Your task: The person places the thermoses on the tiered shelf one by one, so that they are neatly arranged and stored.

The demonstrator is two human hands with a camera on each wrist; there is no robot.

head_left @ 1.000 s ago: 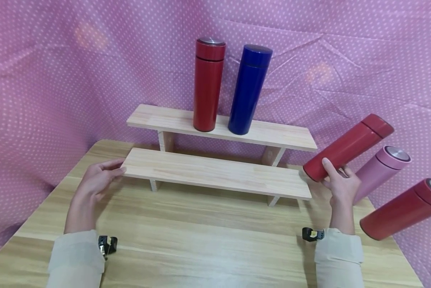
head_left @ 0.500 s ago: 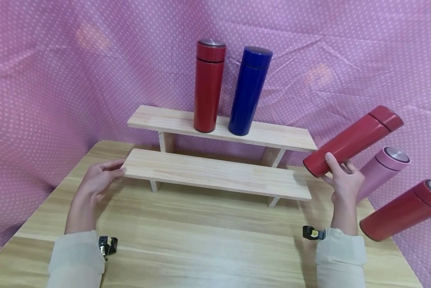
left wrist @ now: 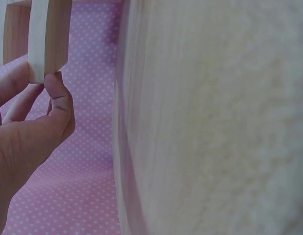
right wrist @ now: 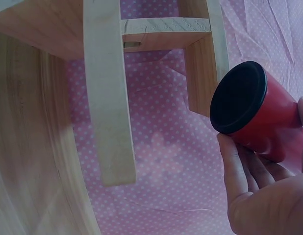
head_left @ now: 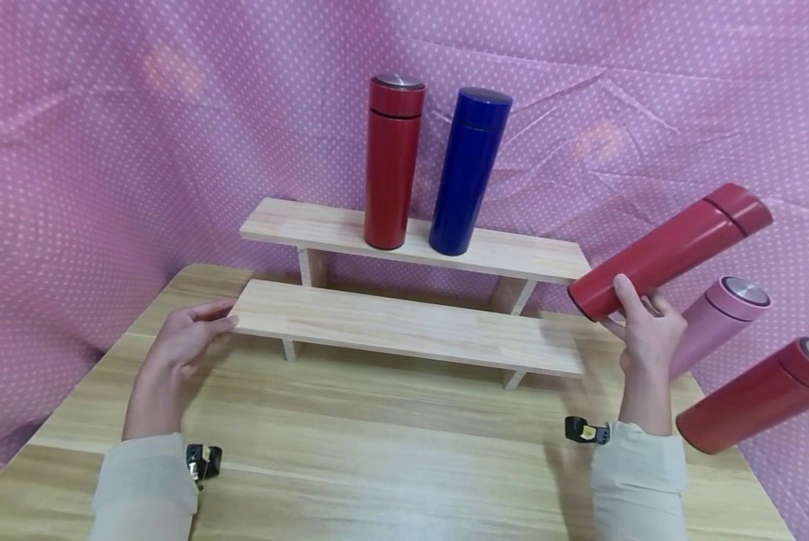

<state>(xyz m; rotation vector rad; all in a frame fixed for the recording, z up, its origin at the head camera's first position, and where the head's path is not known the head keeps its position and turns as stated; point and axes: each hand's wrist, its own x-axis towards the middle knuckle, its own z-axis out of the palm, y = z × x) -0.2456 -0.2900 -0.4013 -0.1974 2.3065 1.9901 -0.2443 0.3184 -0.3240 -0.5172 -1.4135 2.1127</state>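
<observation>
My left hand (head_left: pixel 184 334) pinches the left end of the lower board of a two-tier wooden shelf (head_left: pixel 404 323); the left wrist view shows thumb and fingers on either side of the board's end (left wrist: pixel 37 44). At the right, my right hand (head_left: pixel 647 330) grips a red thermos (head_left: pixel 674 244) near its base. The thermos leans with its cap up and to the right, raised beside the shelf's right end. Its black bottom (right wrist: pixel 239 97) faces the right wrist camera. On the upper tier stand another red thermos (head_left: pixel 393 165) and a blue thermos (head_left: pixel 470 173), side by side.
A pink thermos (head_left: pixel 722 319) stands behind my right hand, partly hidden by it. Nearer, at the right table edge, is one more red thermos (head_left: pixel 759 398). The wooden table (head_left: pixel 390 458) backs onto a pink dotted cloth (head_left: pixel 242 98).
My right hand has raised the red thermos, and its cap has swung up and to the right. My left hand has stayed on the lower board's end.
</observation>
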